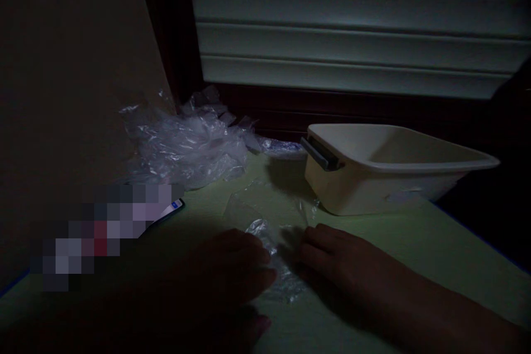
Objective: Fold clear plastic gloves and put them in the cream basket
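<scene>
A small crumpled piece of clear plastic film (274,257) lies on the pale green table top (415,243) between my two hands. My left hand (232,271) rests over its left side, fingers curled down onto the film. My right hand (332,254) lies at its right side, fingertips pressed on the film's edge. The scene is very dark, so I cannot see whether either hand pinches the film or only presses on it.
A cream plastic tub (385,168) with a dark handle stands at the back right. A heap of crumpled clear plastic bags (186,144) lies at the back left against the wall. A phone (166,213) lies left of my hands. A closed shutter (357,22) is behind.
</scene>
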`<state>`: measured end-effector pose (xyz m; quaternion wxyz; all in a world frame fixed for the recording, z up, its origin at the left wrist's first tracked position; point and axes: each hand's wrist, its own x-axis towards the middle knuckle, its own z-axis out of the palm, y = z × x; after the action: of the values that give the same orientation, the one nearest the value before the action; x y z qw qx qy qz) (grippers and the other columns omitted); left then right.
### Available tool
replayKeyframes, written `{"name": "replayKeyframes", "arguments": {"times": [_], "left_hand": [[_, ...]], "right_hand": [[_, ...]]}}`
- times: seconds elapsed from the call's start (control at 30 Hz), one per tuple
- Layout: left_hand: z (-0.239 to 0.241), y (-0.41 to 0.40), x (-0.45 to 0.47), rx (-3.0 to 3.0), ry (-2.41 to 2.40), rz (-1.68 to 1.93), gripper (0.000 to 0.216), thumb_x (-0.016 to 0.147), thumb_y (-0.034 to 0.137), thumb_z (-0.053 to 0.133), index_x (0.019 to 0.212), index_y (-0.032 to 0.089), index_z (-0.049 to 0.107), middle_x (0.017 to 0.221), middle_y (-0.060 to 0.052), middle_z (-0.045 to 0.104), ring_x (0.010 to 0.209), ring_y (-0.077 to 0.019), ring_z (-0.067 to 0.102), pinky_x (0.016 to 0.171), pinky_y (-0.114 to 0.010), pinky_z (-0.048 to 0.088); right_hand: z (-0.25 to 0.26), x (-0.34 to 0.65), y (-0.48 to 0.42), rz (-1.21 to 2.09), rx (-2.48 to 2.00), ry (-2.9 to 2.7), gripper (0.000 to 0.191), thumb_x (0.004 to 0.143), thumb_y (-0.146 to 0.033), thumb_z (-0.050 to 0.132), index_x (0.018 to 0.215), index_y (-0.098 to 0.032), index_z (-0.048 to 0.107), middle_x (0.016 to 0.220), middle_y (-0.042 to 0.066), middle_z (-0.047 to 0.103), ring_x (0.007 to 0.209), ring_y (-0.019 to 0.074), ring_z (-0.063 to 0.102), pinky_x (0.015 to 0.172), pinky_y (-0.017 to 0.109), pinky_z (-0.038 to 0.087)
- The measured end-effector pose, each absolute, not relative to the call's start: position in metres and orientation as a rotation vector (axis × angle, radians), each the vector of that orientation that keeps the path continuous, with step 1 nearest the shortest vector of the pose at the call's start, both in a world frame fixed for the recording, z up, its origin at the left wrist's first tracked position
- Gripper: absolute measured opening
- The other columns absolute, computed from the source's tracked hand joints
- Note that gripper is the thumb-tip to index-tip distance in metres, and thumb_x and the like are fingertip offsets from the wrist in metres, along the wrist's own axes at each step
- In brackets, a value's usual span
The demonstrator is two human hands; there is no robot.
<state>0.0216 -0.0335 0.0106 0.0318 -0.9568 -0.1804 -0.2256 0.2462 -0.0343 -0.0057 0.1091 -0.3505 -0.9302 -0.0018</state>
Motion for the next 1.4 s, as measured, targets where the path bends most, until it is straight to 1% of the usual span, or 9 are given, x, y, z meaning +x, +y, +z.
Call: {"name": "replayKeyframes", "arguments": {"times": [0.1,0.23,0.4,0.57,0.67,0.8,0.97,1.17,1.4], "left_hand": [[0.005,-0.028,0.019,-2.859,-0.684,-0.754,0.020,0.090,0.024,0.039,0.086,0.016,0.056,0.090,-0.005,0.062,0.083,-0.0159,0.056,0.077,-0.026,0.045],[-0.003,-0.018,0.012,-2.843,-0.764,-0.862,0.014,0.087,0.022,0.045,0.093,0.015,0.056,0.097,-0.007,0.061,0.093,-0.0173,0.054,0.082,-0.028,0.046],[-0.001,-0.013,0.013,-2.903,-1.032,-0.698,0.024,0.089,0.027,0.039,0.089,0.017,0.060,0.097,-0.006,0.062,0.090,-0.0181,0.056,0.082,-0.031,0.046],[-0.004,-0.015,0.014,-2.876,-0.991,-0.699,0.027,0.091,0.028,0.037,0.088,0.016,0.061,0.095,-0.007,0.063,0.087,-0.0180,0.056,0.080,-0.032,0.045],[-0.007,-0.019,0.014,-2.836,-0.954,-0.659,0.023,0.090,0.027,0.040,0.092,0.016,0.061,0.095,-0.006,0.062,0.087,-0.0188,0.055,0.080,-0.034,0.045],[-0.004,-0.029,0.018,-2.792,-0.881,-0.600,0.030,0.090,0.033,0.038,0.081,0.017,0.061,0.082,-0.005,0.062,0.073,-0.0183,0.053,0.070,-0.033,0.045],[0.003,-0.034,0.020,-2.784,-0.773,-0.624,0.043,0.093,0.038,0.029,0.075,0.017,0.062,0.074,-0.005,0.061,0.067,-0.0187,0.052,0.064,-0.033,0.044],[0.004,-0.004,0.010,-2.893,-0.957,-0.545,0.046,0.094,0.030,0.022,0.078,0.015,0.063,0.087,-0.008,0.063,0.082,-0.0195,0.056,0.073,-0.033,0.046],[-0.001,-0.007,0.011,-2.977,-1.077,-0.316,0.028,0.089,0.027,0.038,0.076,0.016,0.060,0.083,-0.005,0.059,0.078,-0.0178,0.053,0.069,-0.030,0.045]], "right_hand": [[0.001,0.248,-0.032,0.135,-1.099,-2.688,0.023,0.077,-0.001,0.053,0.090,-0.019,0.060,0.083,0.003,0.061,0.069,0.0132,0.056,0.062,0.022,0.045],[0.012,0.250,-0.032,0.227,-1.334,-2.537,0.023,0.074,-0.001,0.051,0.088,-0.016,0.060,0.082,0.006,0.061,0.066,0.0136,0.057,0.057,0.022,0.044],[0.009,0.256,-0.029,0.110,-1.453,-2.473,0.019,0.079,-0.006,0.047,0.088,-0.017,0.059,0.083,0.007,0.060,0.066,0.0147,0.058,0.058,0.024,0.044],[0.002,0.256,-0.025,-0.052,-1.433,-2.600,0.017,0.079,-0.007,0.047,0.085,-0.018,0.059,0.082,0.006,0.060,0.070,0.0175,0.057,0.059,0.027,0.045],[0.003,0.256,-0.026,-0.069,-1.470,-2.572,0.019,0.076,-0.005,0.048,0.086,-0.018,0.059,0.078,0.005,0.060,0.065,0.0160,0.056,0.053,0.025,0.044],[0.008,0.254,-0.028,-0.092,-1.476,-2.545,0.021,0.072,-0.002,0.051,0.084,-0.016,0.060,0.074,0.004,0.059,0.060,0.0144,0.055,0.050,0.024,0.041],[0.006,0.249,-0.028,-0.108,-1.254,-2.598,0.018,0.076,-0.004,0.051,0.084,-0.016,0.062,0.080,0.006,0.062,0.068,0.0160,0.058,0.059,0.027,0.046],[-0.004,0.251,-0.023,-0.098,-1.072,-2.721,0.030,0.081,-0.006,0.052,0.107,-0.017,0.061,0.113,0.010,0.062,0.095,0.0226,0.060,0.081,0.037,0.048],[0.000,0.255,-0.020,-0.026,-1.089,-2.623,0.030,0.083,-0.009,0.052,0.108,-0.020,0.061,0.104,0.008,0.066,0.090,0.0179,0.062,0.079,0.030,0.048]]}}
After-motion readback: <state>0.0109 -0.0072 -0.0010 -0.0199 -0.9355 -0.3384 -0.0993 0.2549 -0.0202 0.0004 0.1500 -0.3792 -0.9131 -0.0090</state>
